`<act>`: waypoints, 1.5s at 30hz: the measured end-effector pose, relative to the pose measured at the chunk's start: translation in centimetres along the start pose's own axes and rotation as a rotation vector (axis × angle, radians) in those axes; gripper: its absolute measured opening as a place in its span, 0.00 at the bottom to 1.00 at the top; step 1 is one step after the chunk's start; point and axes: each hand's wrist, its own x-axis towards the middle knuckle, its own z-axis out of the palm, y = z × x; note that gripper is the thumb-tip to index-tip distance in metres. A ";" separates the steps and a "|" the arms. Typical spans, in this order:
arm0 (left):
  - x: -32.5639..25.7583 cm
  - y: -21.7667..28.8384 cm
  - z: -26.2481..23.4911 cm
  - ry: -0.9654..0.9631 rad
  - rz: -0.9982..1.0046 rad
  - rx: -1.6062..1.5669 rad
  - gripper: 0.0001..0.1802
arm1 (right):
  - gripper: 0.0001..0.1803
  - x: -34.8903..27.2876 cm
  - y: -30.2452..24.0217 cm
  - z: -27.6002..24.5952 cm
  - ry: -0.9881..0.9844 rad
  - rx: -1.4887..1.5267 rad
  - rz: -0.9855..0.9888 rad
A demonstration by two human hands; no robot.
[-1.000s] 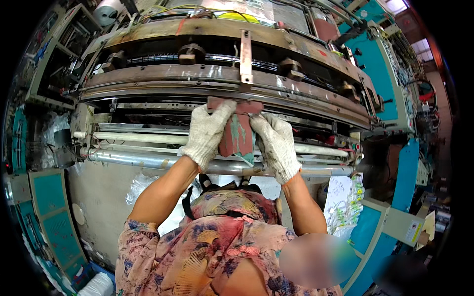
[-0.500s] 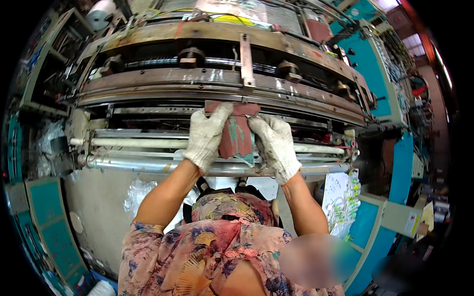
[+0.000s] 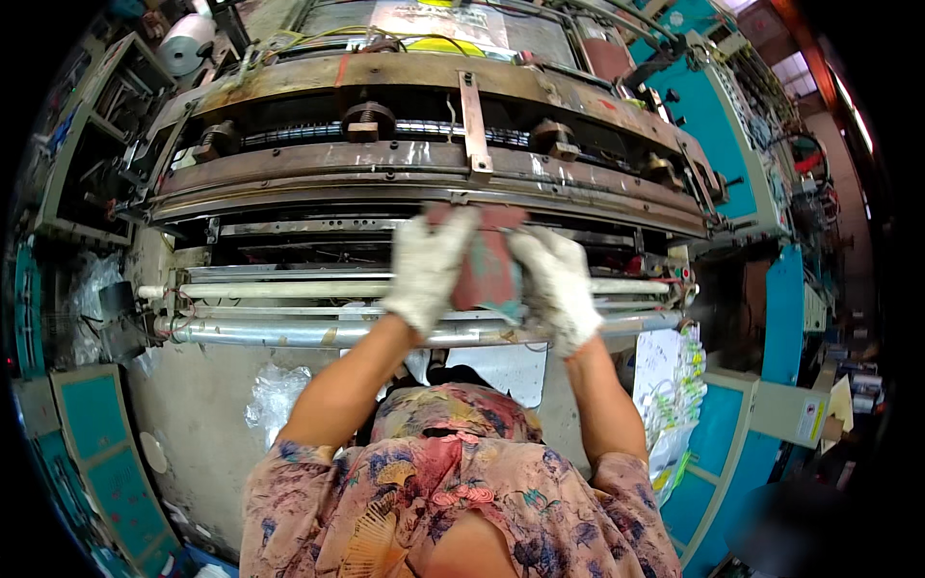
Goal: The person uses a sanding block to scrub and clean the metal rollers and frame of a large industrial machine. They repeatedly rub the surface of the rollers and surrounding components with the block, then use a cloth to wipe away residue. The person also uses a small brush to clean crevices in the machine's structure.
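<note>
Both of my hands wear whitish knit gloves. Between them is a reddish-brown sheet (image 3: 485,268) with worn greenish patches, its top edge folded into a flap; it looks like sandpaper, but blur hides its exact kind. My left hand (image 3: 431,270) is closed on its left side, thumb over the upper part. Closed along its right edge is my right hand (image 3: 557,284), fingers mostly hidden behind. Hands and sheet are held over the front of a machine, above its pale roller (image 3: 289,289) and metal pipe (image 3: 251,331), just before a long dark steel bar (image 3: 318,197).
A brown machine beam (image 3: 289,77) with a vertical metal bracket (image 3: 472,125) spans the far side. Teal cabinets (image 3: 101,414) stand left and a teal panel (image 3: 785,318) right. Clear plastic film (image 3: 275,393) lies on the floor. Printed bags (image 3: 670,395) are stacked at right.
Both hands and the sheet have shifted a little to the right within the picture and look more blurred. The grip on the sheet stays the same.
</note>
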 end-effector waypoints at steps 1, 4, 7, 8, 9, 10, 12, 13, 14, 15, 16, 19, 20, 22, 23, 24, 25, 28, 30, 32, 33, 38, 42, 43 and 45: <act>-0.2 0.1 1.7 -0.007 0.051 0.091 0.19 | 0.11 0.2 0.5 -1.7 0.021 0.129 0.040; 0.5 -0.9 4.8 0.020 0.147 0.030 0.19 | 0.10 1.0 2.0 -3.8 -0.018 0.301 0.048; -0.3 0.3 1.4 0.005 0.011 -0.043 0.16 | 0.16 0.1 0.6 -1.1 -0.018 -0.085 -0.113; -0.4 1.0 1.2 -0.007 -0.062 -0.107 0.15 | 0.16 0.6 0.9 -1.2 -0.124 0.038 0.082; -0.6 1.0 1.4 0.016 -0.051 -0.101 0.14 | 0.16 0.8 0.8 -1.6 -0.139 -0.015 0.056; -0.8 0.8 1.7 0.037 -0.040 -0.094 0.13 | 0.16 0.9 0.6 -2.0 -0.151 -0.067 0.031; -0.4 -1.2 4.3 0.106 0.083 0.087 0.15 | 0.13 0.9 0.9 -4.4 -0.023 0.047 0.054; -0.1 -2.0 5.5 0.095 0.059 0.058 0.15 | 0.12 1.2 1.9 -5.5 -0.062 0.190 0.039; 0.0 -2.6 6.2 0.086 0.036 0.029 0.15 | 0.12 1.6 3.0 -6.3 -0.101 0.334 0.025; -0.1 -2.7 6.7 0.086 0.056 -0.040 0.15 | 0.11 1.6 2.9 -6.3 -0.090 0.323 0.040; -0.4 -2.3 6.8 0.064 0.083 -0.059 0.14 | 0.10 1.3 2.5 -6.0 -0.083 0.368 0.065; -0.3 -0.4 4.0 0.105 -0.025 -0.153 0.14 | 0.11 1.3 1.0 -3.6 -0.155 0.126 0.069; 0.2 -1.5 3.4 0.103 0.014 -0.101 0.14 | 0.12 0.9 0.5 -3.7 -0.152 0.195 0.112; -0.8 -0.2 5.2 0.113 -0.024 -0.144 0.15 | 0.12 1.2 0.6 -4.8 -0.124 -0.011 -0.041; -0.6 -1.1 6.0 0.120 0.038 -0.025 0.17 | 0.11 1.4 1.1 -5.9 -0.092 0.041 0.034; -0.3 -2.2 7.3 0.095 0.078 -0.012 0.19 | 0.11 1.6 2.1 -7.1 -0.055 0.154 0.011; -0.3 -2.6 7.9 0.089 0.046 -0.011 0.19 | 0.11 1.8 2.9 -7.8 -0.061 0.224 0.032; -0.3 -2.2 7.5 0.075 0.047 0.016 0.16 | 0.11 1.2 2.8 -6.6 -0.038 0.264 -0.026; -0.8 -0.1 5.1 0.035 -0.040 -0.063 0.13 | 0.13 1.4 1.8 -5.1 -0.106 -0.060 -0.140; -0.4 -0.6 4.8 0.088 -0.041 -0.097 0.14 | 0.16 1.3 1.8 -5.1 -0.119 0.040 0.000; -0.8 -0.5 5.1 0.085 -0.018 -0.061 0.14 | 0.16 1.3 1.4 -5.5 -0.110 -0.020 -0.033; -0.1 -3.1 9.2 0.086 0.035 0.052 0.16 | 0.11 1.9 3.8 -9.0 -0.044 0.322 0.030; -0.3 -1.4 5.5 0.083 -0.001 -0.101 0.13 | 0.13 1.2 1.1 -5.5 -0.105 0.016 0.014; -0.1 -1.4 4.8 0.078 -0.034 -0.110 0.15 | 0.14 1.8 2.0 -5.2 -0.158 0.118 0.031; -1.0 -0.9 5.3 0.082 0.024 -0.058 0.15 | 0.13 1.4 1.0 -5.7 -0.138 0.046 0.062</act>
